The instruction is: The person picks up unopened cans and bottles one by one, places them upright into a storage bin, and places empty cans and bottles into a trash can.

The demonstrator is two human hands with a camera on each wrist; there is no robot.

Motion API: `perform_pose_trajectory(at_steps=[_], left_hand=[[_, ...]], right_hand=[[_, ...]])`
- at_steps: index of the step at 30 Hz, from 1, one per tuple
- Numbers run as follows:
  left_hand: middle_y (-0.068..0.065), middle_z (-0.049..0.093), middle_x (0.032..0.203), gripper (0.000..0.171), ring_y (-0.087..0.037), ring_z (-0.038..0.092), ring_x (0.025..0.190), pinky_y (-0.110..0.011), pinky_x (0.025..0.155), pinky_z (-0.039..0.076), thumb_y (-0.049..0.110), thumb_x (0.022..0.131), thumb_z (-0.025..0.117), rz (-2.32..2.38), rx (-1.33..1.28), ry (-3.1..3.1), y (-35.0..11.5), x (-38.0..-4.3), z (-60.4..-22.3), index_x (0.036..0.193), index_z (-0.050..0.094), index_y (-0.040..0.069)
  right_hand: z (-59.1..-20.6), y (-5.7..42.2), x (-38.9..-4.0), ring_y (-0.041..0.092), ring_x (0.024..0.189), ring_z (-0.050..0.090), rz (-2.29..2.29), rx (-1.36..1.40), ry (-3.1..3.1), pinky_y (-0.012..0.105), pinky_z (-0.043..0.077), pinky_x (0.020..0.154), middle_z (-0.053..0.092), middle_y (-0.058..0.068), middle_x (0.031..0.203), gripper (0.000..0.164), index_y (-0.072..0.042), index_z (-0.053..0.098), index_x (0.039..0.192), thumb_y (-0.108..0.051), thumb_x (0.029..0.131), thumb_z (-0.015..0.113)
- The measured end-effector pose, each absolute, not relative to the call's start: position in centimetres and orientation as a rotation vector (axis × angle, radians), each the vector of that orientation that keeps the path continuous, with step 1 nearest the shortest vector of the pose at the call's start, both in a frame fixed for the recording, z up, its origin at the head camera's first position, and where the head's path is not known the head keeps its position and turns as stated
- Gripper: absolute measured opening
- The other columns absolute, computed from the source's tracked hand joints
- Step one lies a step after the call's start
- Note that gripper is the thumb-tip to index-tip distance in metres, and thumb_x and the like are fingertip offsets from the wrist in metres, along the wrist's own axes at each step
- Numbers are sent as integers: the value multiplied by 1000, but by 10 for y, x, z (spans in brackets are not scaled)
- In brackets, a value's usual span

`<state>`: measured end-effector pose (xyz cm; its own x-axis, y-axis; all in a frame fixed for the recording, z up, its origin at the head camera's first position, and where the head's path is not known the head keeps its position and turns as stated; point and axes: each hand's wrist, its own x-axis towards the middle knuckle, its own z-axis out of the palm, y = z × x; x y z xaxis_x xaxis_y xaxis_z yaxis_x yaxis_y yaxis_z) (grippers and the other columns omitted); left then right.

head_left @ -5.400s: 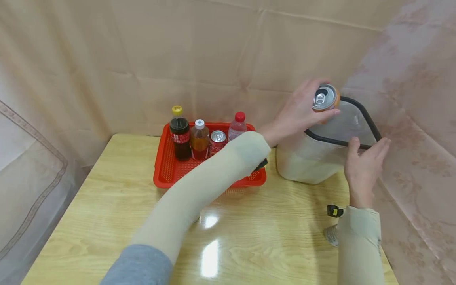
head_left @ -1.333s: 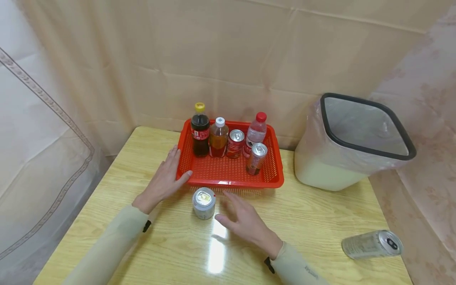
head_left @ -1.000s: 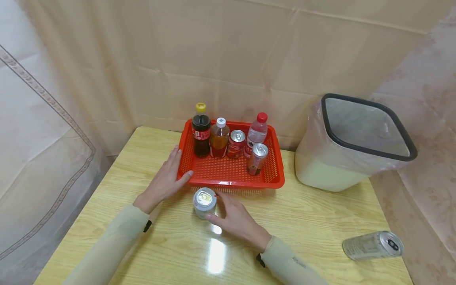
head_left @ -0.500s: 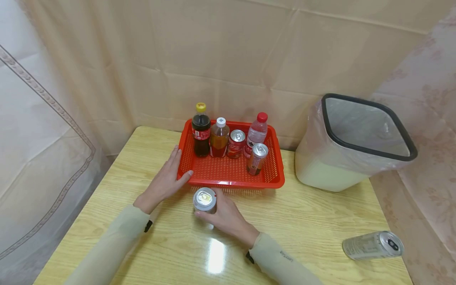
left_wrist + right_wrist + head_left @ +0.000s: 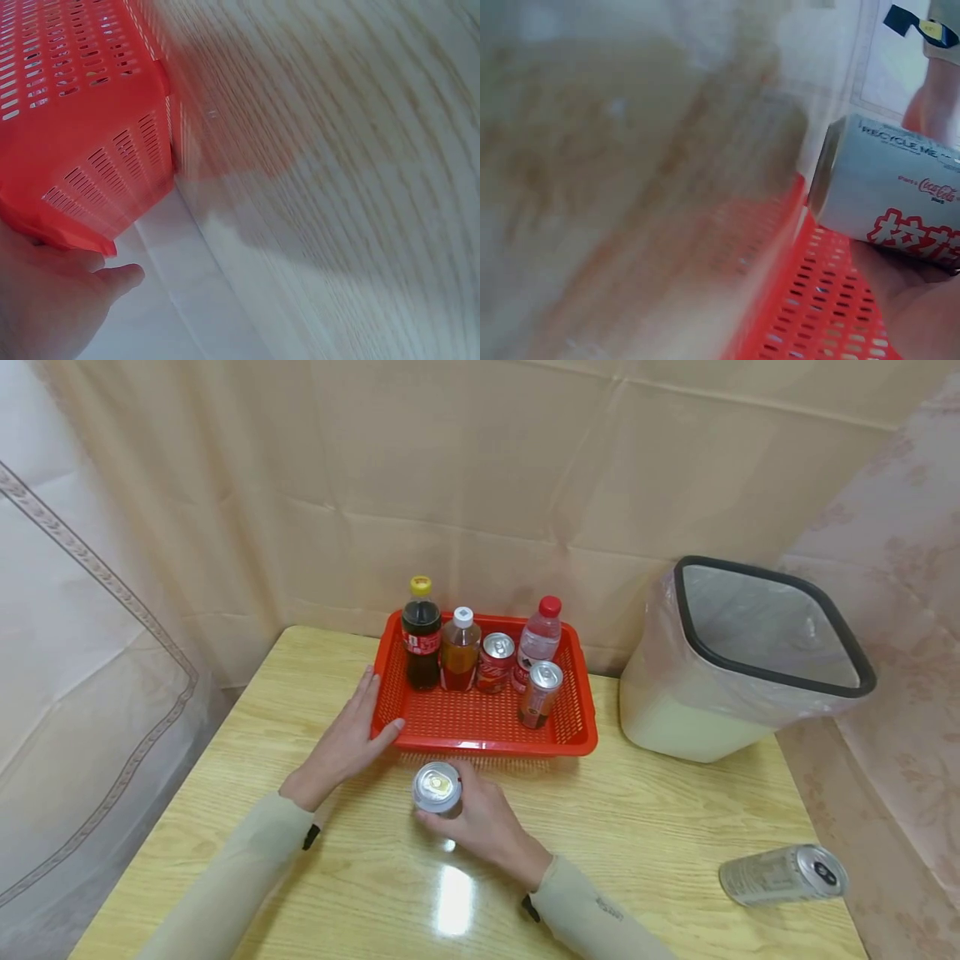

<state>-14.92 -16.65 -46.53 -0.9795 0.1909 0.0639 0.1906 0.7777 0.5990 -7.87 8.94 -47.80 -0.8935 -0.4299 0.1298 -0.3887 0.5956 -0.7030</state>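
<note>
My right hand (image 5: 483,818) grips a silver can (image 5: 437,787) with a pull-tab top, just in front of the red basket (image 5: 480,747). In the right wrist view the silver can (image 5: 900,180) is tilted, with red lettering on its side and thumb and fingers partly out of sight. My left hand (image 5: 341,747) rests at the basket's front left corner, fingers straight along the side, thumb at the front rim. Inside the basket stand a cola bottle (image 5: 422,647), a tea-coloured bottle (image 5: 460,652), a red can (image 5: 496,664), a red-capped bottle (image 5: 542,635) and a brown can (image 5: 539,697).
A cream bin (image 5: 675,718) with a black rim and clear liner stands right of the basket. An opened silver-grey can (image 5: 780,875) lies on its side near the right edge of the wooden table (image 5: 637,827). Curtains hang behind and at both sides.
My left hand, which held an orange can over the bin, is now at the basket. My right hand left the bin rim, closed round the silver can and moved it slightly.
</note>
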Motion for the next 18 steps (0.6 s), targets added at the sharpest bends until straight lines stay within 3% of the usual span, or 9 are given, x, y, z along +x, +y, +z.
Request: perform_pose_trajectory(at_steps=[5,9,18], left_hand=[[-14,-2,174,97,-40,13,157,-62,121,24,63,102,46,997,316,2963,-166,-149,-465,166,3,4],[-11,-4,174,97,-38,12,158,-61,121,24,64,102,46,998,312,2957,-166,-148,-465,166,2,6],[-9,-7,174,98,-36,9,158,-60,122,23,65,101,46,987,318,2943,-167,-149,-466,166,-1,7]], right_hand=[[-463,102,-74,17,102,70,-1225,-674,2779,37,58,87,72,6,114,75,-8,54,135,-52,82,82],[-445,111,-71,17,100,72,-1287,-712,2792,35,60,84,73,6,113,73,-7,53,133,-43,79,86],[-409,133,-79,21,100,73,-1500,-839,2922,42,60,84,74,6,112,68,-5,55,129,-29,73,87]])
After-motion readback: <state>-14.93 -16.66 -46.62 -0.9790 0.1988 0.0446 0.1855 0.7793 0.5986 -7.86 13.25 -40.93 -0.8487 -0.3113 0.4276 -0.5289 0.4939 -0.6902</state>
